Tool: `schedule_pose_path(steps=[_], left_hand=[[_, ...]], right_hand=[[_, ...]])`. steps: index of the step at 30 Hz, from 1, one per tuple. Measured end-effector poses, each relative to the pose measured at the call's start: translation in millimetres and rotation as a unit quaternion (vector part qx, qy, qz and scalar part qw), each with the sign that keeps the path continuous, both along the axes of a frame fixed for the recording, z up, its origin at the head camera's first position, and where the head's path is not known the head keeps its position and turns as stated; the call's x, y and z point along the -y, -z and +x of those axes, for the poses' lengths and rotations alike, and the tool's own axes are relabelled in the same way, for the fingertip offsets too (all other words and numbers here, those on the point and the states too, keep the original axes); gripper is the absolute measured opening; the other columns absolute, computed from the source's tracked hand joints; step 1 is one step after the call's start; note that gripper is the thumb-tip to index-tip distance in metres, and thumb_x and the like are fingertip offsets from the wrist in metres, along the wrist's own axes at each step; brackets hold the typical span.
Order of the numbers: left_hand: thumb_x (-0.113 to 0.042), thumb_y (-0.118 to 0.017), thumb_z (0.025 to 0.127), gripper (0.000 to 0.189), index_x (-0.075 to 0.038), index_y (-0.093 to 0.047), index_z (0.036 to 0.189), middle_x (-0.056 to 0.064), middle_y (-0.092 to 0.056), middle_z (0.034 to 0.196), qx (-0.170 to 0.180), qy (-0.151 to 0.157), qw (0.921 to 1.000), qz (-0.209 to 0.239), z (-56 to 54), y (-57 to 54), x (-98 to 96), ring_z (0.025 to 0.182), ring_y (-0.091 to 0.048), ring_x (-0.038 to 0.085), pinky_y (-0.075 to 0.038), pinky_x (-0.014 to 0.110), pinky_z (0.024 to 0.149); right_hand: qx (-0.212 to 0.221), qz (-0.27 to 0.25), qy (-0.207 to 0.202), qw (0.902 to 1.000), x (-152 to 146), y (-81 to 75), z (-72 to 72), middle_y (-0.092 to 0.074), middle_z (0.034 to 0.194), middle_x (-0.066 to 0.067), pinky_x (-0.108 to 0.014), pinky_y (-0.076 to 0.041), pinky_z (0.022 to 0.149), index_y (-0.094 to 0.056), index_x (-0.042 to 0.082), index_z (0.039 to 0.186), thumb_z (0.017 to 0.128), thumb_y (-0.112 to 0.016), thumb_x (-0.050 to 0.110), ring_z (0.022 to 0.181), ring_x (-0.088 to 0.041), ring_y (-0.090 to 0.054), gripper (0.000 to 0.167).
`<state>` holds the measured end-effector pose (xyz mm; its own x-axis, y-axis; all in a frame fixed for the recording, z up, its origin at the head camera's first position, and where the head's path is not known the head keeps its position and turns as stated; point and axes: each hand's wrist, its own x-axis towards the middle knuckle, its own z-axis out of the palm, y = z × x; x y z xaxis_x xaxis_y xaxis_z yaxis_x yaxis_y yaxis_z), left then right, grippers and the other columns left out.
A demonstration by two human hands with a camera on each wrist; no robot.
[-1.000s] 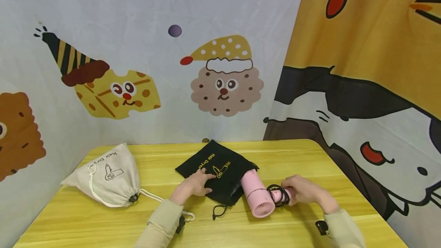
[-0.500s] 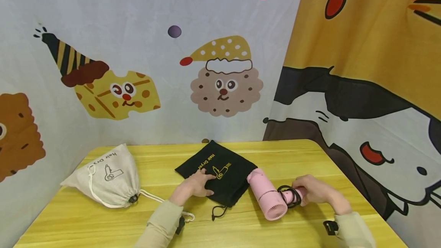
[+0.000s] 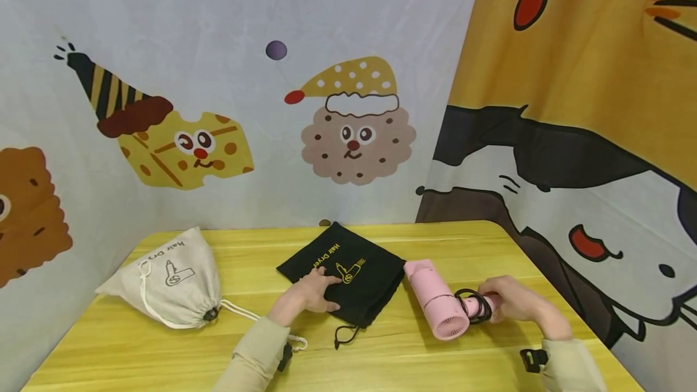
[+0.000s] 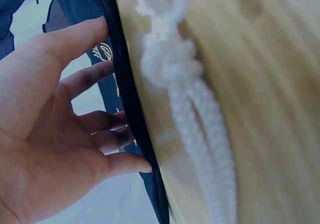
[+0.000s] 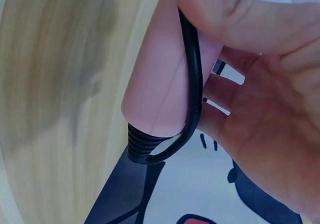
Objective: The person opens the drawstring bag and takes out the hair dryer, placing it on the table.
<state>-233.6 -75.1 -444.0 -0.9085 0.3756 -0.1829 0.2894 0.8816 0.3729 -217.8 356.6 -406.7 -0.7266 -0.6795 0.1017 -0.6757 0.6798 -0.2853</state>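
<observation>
My right hand (image 3: pixel 509 299) grips the handle of a pink hair dryer (image 3: pixel 437 300), whose black cord (image 3: pixel 476 306) is coiled round that handle. In the right wrist view the thumb and fingers close about the pink handle (image 5: pixel 162 83), with the cord running along it. The dryer's nozzle end lies right beside a flat black drawstring pouch (image 3: pixel 348 277) printed "Hair Dryer". On that pouch rests my left hand (image 3: pixel 311 294), fingers spread, fingertips pressing the cloth. The left wrist view shows the fingertips on the black cloth (image 4: pixel 131 98).
A full beige drawstring bag (image 3: pixel 179 283) marked with a hair dryer drawing lies at the left of the wooden table (image 3: pixel 381 362). Its white cord (image 4: pixel 200 129) trails toward my left wrist. Printed curtains (image 3: pixel 245 5) stand behind and to the sides.
The hair dryer has slid out of the black pouch to the right, drawn by my right hand. The pouch now lies flat; my left hand has stayed on it.
</observation>
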Motion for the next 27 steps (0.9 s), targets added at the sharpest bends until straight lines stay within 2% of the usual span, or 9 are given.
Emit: schedule_pose_path(steps=[9,16,20,27], left_hand=[[-0.035,-0.071,0.083,0.055,-0.017,-0.055,0.133,0.026,-0.032,0.15,0.0,0.002,1.0,0.0,-0.5,0.8,0.3,0.137,-0.032,0.047,-0.034,0.06,0.107],[-0.034,-0.071,0.083,0.055,-0.017,-0.055,0.133,0.025,-0.032,0.15,0.005,-0.002,1.0,0.004,0.2,1.3,0.5,0.138,-0.032,0.046,-0.033,0.06,0.107],[-0.034,-0.072,0.082,0.055,-0.017,-0.056,0.132,0.025,-0.032,0.15,0.005,-0.002,1.0,0.002,0.4,1.4,0.5,0.137,-0.032,0.046,-0.033,0.06,0.107],[-0.035,-0.072,0.083,0.055,-0.018,-0.056,0.132,0.025,-0.032,0.15,0.005,-0.003,1.0,-0.001,-0.6,2.6,0.3,0.137,-0.033,0.046,-0.034,0.06,0.107]], right_hand=[[0.015,0.008,0.057,0.9982,-9,2.5,0.3,-0.053,0.074,0.015,-0.018,-0.032,0.061,-0.061,0.02,0.079,0.056,-0.079,0.002,0.068,0.004,-0.039,0.034],[-0.001,0.011,0.114,0.9934,-10,4.4,0.1,-0.05,0.069,0.011,-0.019,-0.03,0.058,-0.058,0.018,0.076,0.056,-0.076,0.0,0.064,0.0,-0.036,0.033],[-0.006,0.02,0.175,0.9843,-7,4.7,-2.0,-0.051,0.068,0.007,-0.022,-0.031,0.057,-0.06,0.014,0.077,0.058,-0.08,0.004,0.063,-0.007,-0.039,0.029],[0.009,0.051,0.284,0.9574,1,4.0,-11.5,-0.058,0.074,-0.003,-0.033,-0.04,0.06,-0.063,0.003,0.087,0.07,-0.079,0.017,0.068,-0.019,-0.049,0.027]])
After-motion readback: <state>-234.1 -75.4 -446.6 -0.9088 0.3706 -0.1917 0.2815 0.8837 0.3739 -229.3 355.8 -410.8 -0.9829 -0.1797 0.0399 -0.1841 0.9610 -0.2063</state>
